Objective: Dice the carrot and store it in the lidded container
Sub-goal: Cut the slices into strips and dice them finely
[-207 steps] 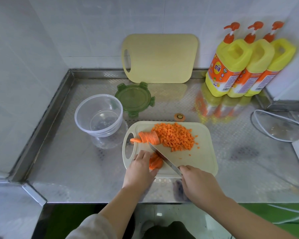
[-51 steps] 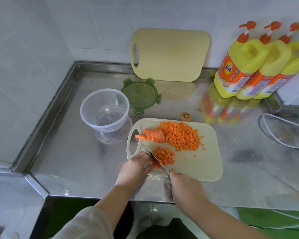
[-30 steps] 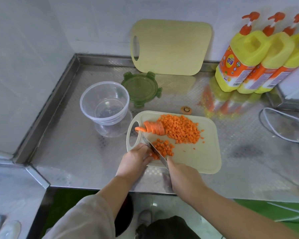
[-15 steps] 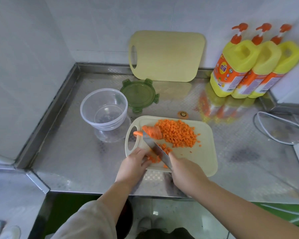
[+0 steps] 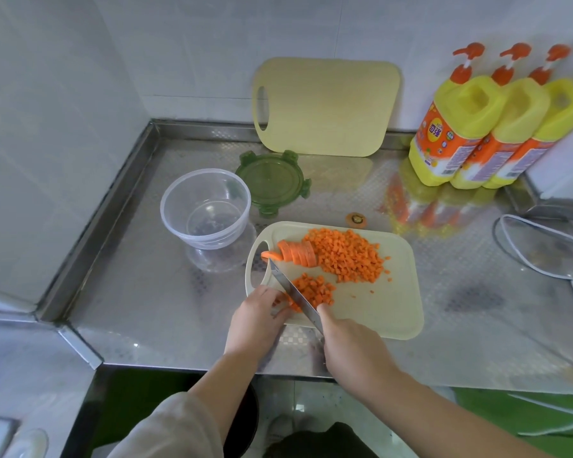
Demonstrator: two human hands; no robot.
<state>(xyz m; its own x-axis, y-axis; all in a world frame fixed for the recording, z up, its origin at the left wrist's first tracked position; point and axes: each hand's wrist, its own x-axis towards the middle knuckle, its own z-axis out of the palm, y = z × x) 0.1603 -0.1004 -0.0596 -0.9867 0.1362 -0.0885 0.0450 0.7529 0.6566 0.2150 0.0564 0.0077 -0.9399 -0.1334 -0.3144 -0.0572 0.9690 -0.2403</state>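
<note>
Centrally, right hand [image 5: 351,352] fingers [image 5: 323,310] wrap the knife [image 5: 291,292], its blade across the cutting board [image 5: 377,309] beside a small heap of dice [image 5: 315,289]; left hand [image 5: 255,319] fingers [image 5: 272,297] curl onto a carrot piece [image 5: 291,307] against the blade. Carrot slices [image 5: 296,252] and a larger diced pile [image 5: 344,256] lie behind; the container [image 5: 205,206] stands open on the desk [image 5: 146,292], its lid [image 5: 272,181] just beside
</note>
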